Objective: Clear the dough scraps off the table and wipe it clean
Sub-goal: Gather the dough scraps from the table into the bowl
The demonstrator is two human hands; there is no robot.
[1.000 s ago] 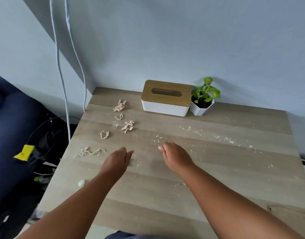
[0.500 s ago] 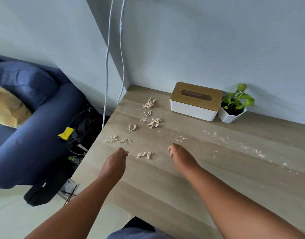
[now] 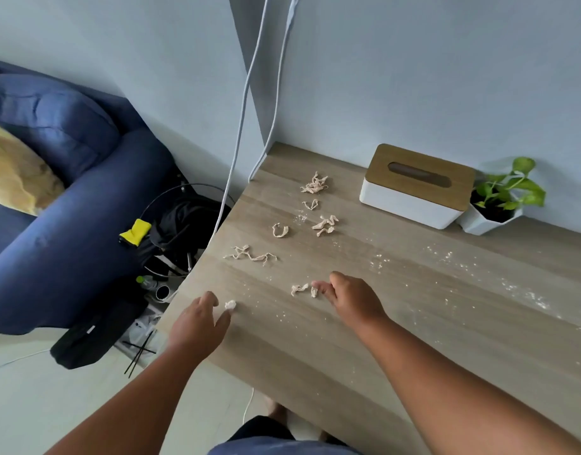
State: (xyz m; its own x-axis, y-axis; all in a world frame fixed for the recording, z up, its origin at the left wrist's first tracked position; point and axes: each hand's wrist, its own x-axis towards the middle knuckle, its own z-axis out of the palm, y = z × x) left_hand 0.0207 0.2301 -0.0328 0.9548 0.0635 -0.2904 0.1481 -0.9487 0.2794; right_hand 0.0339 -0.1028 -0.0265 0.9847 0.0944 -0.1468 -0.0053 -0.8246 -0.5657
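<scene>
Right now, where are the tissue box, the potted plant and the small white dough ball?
tissue box (image 3: 420, 174), head view, wooden lid.
potted plant (image 3: 479, 224), head view, white pot wall.
small white dough ball (image 3: 230, 304), head view, its middle.

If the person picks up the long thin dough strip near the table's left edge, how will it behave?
The strip looks thin and crooked, so it will probably hang limp. It may tear or stick to the table. It is likely very light.
</scene>
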